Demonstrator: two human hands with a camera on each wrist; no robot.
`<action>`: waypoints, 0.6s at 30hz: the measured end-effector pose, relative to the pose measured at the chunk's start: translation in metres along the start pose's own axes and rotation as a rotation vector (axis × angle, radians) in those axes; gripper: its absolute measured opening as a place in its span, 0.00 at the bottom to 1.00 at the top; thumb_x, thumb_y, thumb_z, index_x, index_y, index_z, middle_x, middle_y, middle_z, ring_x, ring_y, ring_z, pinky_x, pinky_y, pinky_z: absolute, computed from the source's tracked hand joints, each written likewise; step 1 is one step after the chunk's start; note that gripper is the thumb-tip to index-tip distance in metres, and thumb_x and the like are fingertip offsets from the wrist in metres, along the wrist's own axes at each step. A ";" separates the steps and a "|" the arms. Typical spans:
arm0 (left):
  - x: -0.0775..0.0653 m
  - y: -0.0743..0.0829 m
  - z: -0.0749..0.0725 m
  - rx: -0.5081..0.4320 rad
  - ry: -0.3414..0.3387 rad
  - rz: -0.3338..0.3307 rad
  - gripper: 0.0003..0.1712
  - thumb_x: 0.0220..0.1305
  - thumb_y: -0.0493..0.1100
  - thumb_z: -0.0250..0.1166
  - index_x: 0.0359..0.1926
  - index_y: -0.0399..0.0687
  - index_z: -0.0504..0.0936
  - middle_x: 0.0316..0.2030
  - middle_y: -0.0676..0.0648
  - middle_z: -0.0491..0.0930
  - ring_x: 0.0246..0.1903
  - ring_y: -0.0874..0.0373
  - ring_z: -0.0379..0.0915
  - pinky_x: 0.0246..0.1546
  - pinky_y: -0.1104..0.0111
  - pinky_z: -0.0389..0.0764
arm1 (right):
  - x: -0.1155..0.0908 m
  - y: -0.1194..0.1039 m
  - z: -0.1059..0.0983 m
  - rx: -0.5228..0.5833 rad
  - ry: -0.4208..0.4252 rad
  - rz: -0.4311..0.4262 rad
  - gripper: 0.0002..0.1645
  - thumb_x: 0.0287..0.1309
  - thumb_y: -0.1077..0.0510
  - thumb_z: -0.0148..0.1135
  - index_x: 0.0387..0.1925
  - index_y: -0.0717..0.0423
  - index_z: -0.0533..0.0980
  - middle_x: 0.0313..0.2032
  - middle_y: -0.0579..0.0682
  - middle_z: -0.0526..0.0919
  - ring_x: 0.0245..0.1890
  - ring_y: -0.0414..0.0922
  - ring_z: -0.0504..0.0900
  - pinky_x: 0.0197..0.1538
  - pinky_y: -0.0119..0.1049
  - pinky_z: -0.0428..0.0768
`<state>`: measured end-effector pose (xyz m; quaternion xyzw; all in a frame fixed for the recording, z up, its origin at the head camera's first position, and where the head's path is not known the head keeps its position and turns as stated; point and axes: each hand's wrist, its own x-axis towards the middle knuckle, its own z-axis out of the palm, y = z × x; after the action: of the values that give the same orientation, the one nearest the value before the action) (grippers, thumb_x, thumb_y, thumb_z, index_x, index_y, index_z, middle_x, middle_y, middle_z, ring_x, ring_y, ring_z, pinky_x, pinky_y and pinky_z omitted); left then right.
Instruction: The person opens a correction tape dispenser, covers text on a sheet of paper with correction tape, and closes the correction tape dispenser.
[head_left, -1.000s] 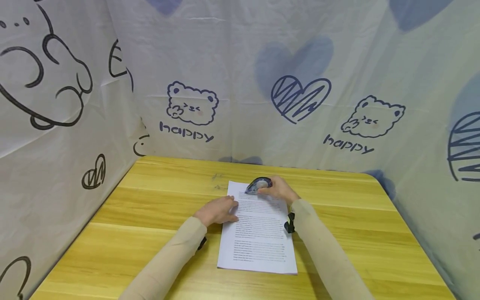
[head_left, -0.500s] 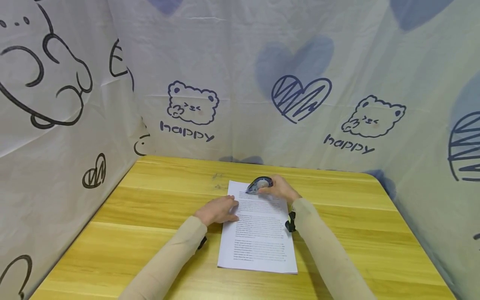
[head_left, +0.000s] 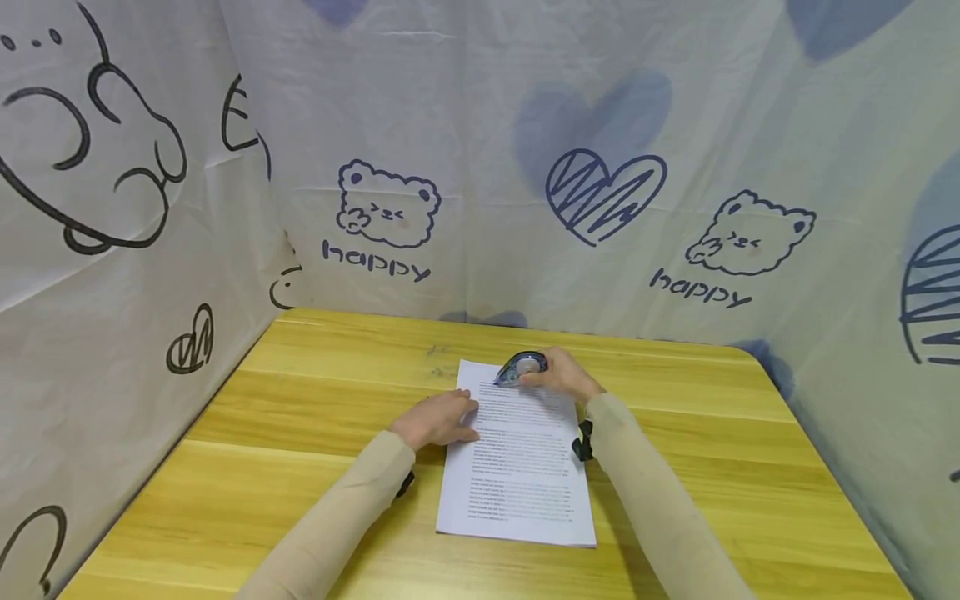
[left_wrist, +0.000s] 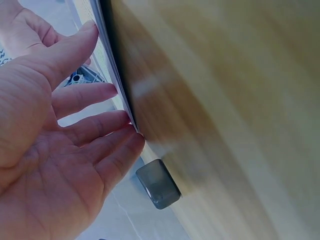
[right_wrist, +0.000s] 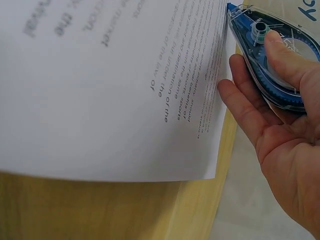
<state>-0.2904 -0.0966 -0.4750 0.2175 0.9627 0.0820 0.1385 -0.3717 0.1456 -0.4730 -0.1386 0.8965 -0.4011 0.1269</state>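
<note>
In the head view a sheaf of printed white paper (head_left: pixel 517 500) lies on the wooden table. My right hand (head_left: pixel 566 375) grips a blue, see-through correction tape (head_left: pixel 522 367) at the paper's top. The right wrist view has the thumb on the side of the correction tape (right_wrist: pixel 280 55), its tip down by the first printed lines. My left hand (head_left: pixel 438 418) rests along the sheaf's left edge. Seen in the left wrist view, the fingers of that left hand (left_wrist: pixel 65 125) are fairly straight, their tips touching the paper's edge.
A small dark grey rounded block (left_wrist: pixel 158 183) shows beyond the left fingertips in the left wrist view; I cannot tell what it is. The wooden table (head_left: pixel 300 400) ends at a white cloth (head_left: pixel 480 233) with printed hearts and bears, hanging behind and at both sides.
</note>
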 end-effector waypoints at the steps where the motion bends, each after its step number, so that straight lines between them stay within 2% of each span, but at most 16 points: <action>1: 0.000 0.000 0.000 0.000 0.000 0.000 0.36 0.64 0.58 0.65 0.67 0.46 0.72 0.71 0.41 0.64 0.72 0.48 0.58 0.72 0.56 0.63 | 0.000 0.000 0.000 0.001 -0.003 0.001 0.13 0.58 0.55 0.70 0.42 0.57 0.83 0.39 0.52 0.87 0.33 0.44 0.76 0.35 0.32 0.73; 7: 0.000 0.000 0.000 0.003 0.007 0.003 0.35 0.64 0.57 0.65 0.67 0.46 0.72 0.71 0.41 0.64 0.72 0.47 0.59 0.72 0.56 0.63 | 0.003 0.000 -0.002 -0.012 -0.003 0.009 0.15 0.57 0.54 0.71 0.44 0.56 0.82 0.39 0.51 0.86 0.33 0.44 0.76 0.35 0.33 0.74; 18: 0.000 0.001 0.000 -0.005 0.008 0.006 0.35 0.64 0.57 0.65 0.67 0.46 0.72 0.71 0.41 0.64 0.72 0.47 0.59 0.72 0.56 0.62 | 0.005 0.001 -0.005 -0.050 -0.001 0.012 0.14 0.57 0.54 0.71 0.40 0.58 0.81 0.33 0.54 0.85 0.26 0.43 0.75 0.30 0.32 0.72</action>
<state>-0.2898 -0.0959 -0.4746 0.2196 0.9624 0.0859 0.1352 -0.3780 0.1480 -0.4704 -0.1366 0.9069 -0.3779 0.1265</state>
